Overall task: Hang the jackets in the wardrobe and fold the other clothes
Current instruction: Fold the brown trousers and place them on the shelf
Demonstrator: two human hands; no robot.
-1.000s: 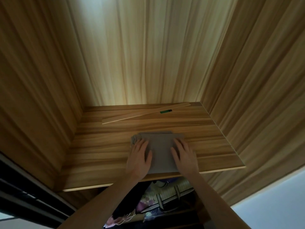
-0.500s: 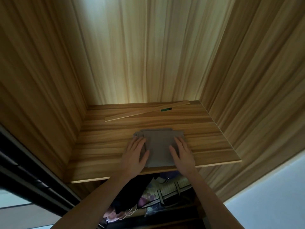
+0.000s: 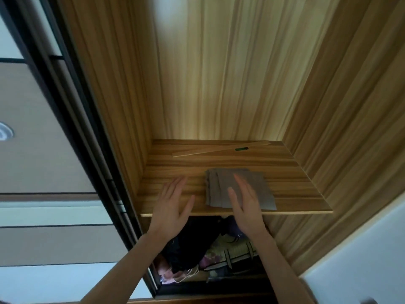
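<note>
Grey folded cloth (image 3: 240,189) lies on a wooden wardrobe shelf (image 3: 291,185), near its front edge and right of centre, as seen from the head camera, the only view. The person's left hand (image 3: 172,205) is flat and spread, fingers straight, over bare shelf just left of the cloth and holding nothing. The right hand (image 3: 244,202) is likewise flat, fingers straight, in front of the cloth's lower left part; whether it touches the fabric or hovers above it cannot be told. A thin wooden strip (image 3: 219,148) lies well behind, near the back wall, and dark clothes and a bag (image 3: 232,253) fill the compartment below.

The step in hand looks like the setting-down of a finished fold. Doing it well likely means lifting both palms straight up and away without dragging a layer, since several stacked edges show along the cloth's left side and could slip.

The cloth's long axis runs front to back, tilted slightly, with the near short edge close to the shelf's lip.
</note>
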